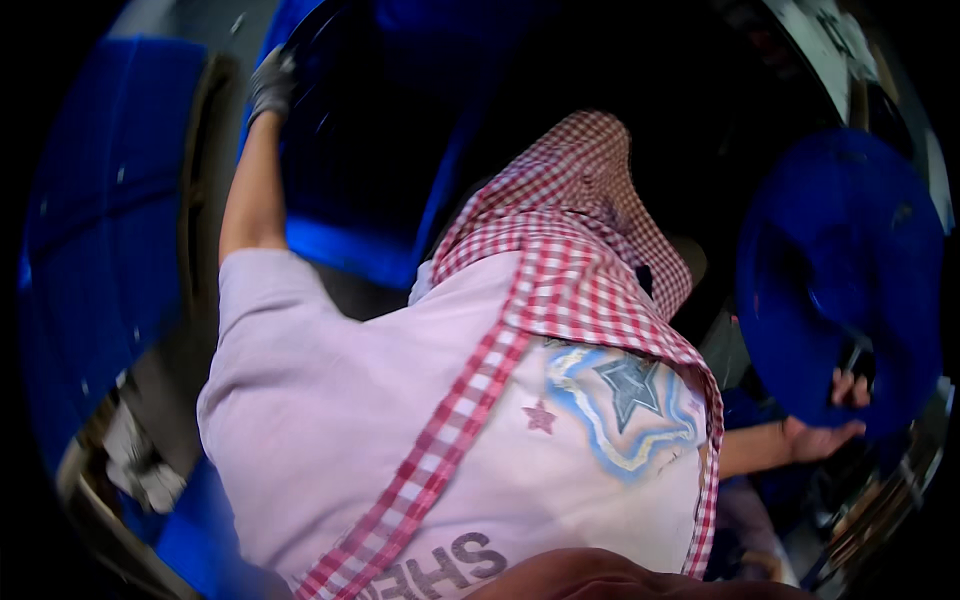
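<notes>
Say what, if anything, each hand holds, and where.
Right hand: round blue disc, near its lower edge. Left hand: at edge of large blue object; grip unclear.

The broad round disc [805, 215] and large container [350, 240] are coloured deep blue. The pale pink cloth shirt [370, 400] is decorated with a grey star [630, 390] ringed in light blue and a small dull-red star [540, 417]; the cloth apron [560, 230] is checked red and white.

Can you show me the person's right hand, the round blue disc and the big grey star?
Right hand [822, 436]: head view, on the palm near the thumb.
Round blue disc [852, 262]: head view, middle of its face.
Big grey star [628, 390]: head view, its centre.
</notes>
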A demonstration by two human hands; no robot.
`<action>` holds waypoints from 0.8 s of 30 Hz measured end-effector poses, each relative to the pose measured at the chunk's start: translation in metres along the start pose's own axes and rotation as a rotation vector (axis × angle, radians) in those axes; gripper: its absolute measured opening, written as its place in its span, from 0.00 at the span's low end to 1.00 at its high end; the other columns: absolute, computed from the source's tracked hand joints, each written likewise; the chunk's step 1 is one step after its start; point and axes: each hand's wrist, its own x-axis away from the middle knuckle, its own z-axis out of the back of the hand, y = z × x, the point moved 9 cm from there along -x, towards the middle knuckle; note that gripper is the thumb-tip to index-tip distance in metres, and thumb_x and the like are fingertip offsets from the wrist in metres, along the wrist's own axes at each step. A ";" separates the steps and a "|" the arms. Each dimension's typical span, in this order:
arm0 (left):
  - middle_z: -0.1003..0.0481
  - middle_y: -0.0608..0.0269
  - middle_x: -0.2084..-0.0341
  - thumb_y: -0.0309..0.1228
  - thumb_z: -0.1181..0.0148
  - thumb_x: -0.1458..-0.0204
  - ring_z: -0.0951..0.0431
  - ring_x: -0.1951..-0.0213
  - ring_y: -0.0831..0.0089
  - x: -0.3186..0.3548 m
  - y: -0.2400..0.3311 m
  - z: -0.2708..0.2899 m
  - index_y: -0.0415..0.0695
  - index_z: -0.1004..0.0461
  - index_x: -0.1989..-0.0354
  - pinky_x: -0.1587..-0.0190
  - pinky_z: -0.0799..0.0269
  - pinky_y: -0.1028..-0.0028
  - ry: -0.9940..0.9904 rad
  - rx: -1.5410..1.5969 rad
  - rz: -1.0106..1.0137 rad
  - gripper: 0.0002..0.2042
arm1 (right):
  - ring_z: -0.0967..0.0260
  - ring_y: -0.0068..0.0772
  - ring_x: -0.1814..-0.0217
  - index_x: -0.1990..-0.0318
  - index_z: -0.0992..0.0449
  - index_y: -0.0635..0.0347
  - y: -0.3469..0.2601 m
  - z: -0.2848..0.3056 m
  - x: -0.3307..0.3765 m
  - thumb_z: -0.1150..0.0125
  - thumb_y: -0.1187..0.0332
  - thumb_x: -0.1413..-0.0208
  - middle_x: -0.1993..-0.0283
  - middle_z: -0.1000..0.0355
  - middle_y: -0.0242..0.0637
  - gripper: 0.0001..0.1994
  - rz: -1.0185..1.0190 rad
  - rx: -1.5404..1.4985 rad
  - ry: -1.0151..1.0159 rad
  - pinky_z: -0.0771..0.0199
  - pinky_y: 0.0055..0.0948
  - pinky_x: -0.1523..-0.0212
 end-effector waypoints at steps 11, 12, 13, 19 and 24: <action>0.34 0.50 0.43 0.30 0.41 0.46 0.31 0.43 0.63 0.134 0.457 0.089 0.47 0.48 0.33 0.41 0.31 0.65 -0.380 0.872 -0.625 0.32 | 0.43 0.20 0.70 0.57 0.28 0.65 0.027 -0.023 -0.024 0.49 0.45 0.40 0.61 0.34 0.33 0.26 0.031 0.147 0.110 0.41 0.17 0.71; 0.34 0.51 0.43 0.31 0.41 0.46 0.30 0.45 0.67 0.136 0.478 0.080 0.47 0.49 0.33 0.41 0.32 0.66 -0.478 1.055 -0.612 0.33 | 0.43 0.20 0.71 0.57 0.28 0.66 0.026 -0.020 -0.020 0.49 0.45 0.40 0.61 0.34 0.33 0.27 0.023 0.133 0.103 0.41 0.16 0.72; 0.34 0.52 0.44 0.31 0.40 0.46 0.29 0.47 0.71 0.133 0.496 0.070 0.46 0.51 0.32 0.40 0.33 0.67 -0.581 1.234 -0.596 0.34 | 0.43 0.20 0.71 0.57 0.28 0.66 0.027 -0.016 -0.017 0.50 0.45 0.40 0.62 0.33 0.34 0.27 0.004 0.094 0.092 0.41 0.16 0.72; 0.36 0.74 0.84 0.45 0.45 0.43 0.33 0.82 0.83 0.159 0.556 0.088 0.40 0.28 0.54 0.75 0.33 0.79 -1.230 1.509 -0.877 0.19 | 0.39 0.21 0.71 0.56 0.26 0.66 0.033 0.026 0.021 0.53 0.44 0.39 0.61 0.29 0.36 0.28 -0.034 0.087 0.316 0.39 0.18 0.73; 0.41 0.78 0.86 0.43 0.47 0.41 0.44 0.89 0.89 0.175 0.538 0.152 0.42 0.31 0.61 0.86 0.44 0.84 -1.574 1.678 -0.668 0.15 | 0.41 0.17 0.73 0.50 0.30 0.67 -0.022 0.066 0.062 0.60 0.45 0.36 0.69 0.35 0.31 0.29 0.131 0.166 0.484 0.45 0.17 0.76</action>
